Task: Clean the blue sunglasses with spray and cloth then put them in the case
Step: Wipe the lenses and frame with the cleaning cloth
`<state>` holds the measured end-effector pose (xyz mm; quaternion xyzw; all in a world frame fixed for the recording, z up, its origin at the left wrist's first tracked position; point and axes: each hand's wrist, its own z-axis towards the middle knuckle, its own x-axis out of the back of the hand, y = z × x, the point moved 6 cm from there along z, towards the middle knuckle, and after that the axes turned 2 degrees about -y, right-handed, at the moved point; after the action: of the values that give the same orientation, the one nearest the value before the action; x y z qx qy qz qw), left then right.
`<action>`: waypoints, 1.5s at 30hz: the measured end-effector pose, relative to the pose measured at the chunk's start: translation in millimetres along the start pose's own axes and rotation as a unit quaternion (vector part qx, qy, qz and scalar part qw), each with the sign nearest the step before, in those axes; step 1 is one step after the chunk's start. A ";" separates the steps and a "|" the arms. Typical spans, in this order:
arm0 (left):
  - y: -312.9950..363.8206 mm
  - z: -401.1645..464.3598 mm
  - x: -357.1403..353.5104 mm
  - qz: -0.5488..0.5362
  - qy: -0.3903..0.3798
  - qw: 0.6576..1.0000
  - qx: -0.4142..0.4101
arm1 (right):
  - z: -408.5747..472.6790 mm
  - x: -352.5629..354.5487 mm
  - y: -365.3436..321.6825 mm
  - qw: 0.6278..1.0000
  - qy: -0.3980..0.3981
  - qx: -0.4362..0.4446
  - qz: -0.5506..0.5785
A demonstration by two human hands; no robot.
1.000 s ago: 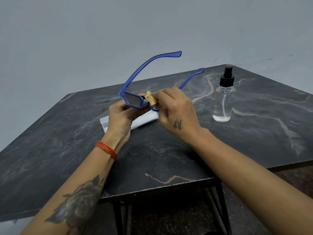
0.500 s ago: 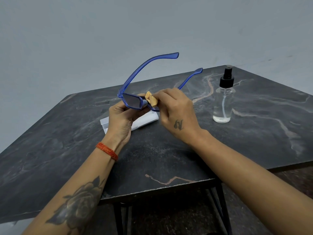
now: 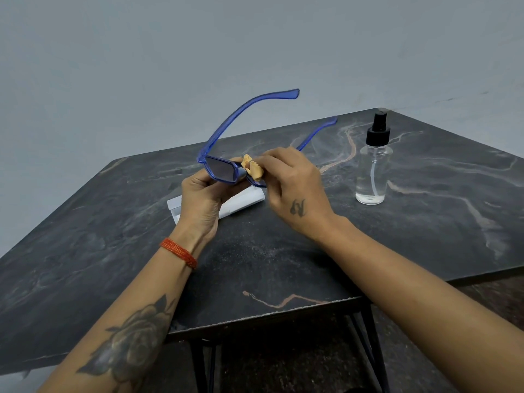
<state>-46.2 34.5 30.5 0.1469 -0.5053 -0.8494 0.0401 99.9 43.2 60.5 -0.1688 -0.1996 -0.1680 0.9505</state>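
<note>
Nearest me, at the bottom of the frame, I see both forearms reaching in over the front edge of the dark marbled table; the left one carries a rose tattoo and, higher up at the wrist, an orange-red thread band.

Just above the middle of the frame my left hand is closed around the lower edge of the blue sunglasses, fingers curled under the frame and thumb against it, holding them clear of the tabletop. I can see one dark lens facing me; the other is hidden behind my right hand. That hand, with a small tattoo on its back, has its fingers pinched tight on a crumpled tan cloth, pressed against the frame at the bridge, just right of the visible lens. The two temple arms are unfolded and point away toward the upper right of the frame.

Beneath both hands, lying flat on the table, is the white case, partly covered by my left hand; I cannot tell whether it is open.

Further right, well apart from the hands, the clear spray bottle with a black pump top stands upright. Behind the table is a plain grey wall.
</note>
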 end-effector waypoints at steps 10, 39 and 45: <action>0.3 -3.3 -3.1 0.007 0.004 1.000 0.008 | 0.5 -0.9 1.1 1.000 -0.013 -0.006 0.026; 2.5 -0.7 -0.3 0.010 0.009 1.000 -0.005 | -1.1 -1.0 -2.6 0.999 -0.022 -0.027 0.001; 1.9 0.6 1.9 -0.011 0.020 1.000 -0.002 | 0.4 0.7 -1.5 0.999 -0.024 -0.031 0.038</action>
<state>-48.3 33.7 32.0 0.1695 -0.5008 -0.8478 0.0410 99.8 41.9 61.4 -0.2096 -0.2109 -0.1340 0.9453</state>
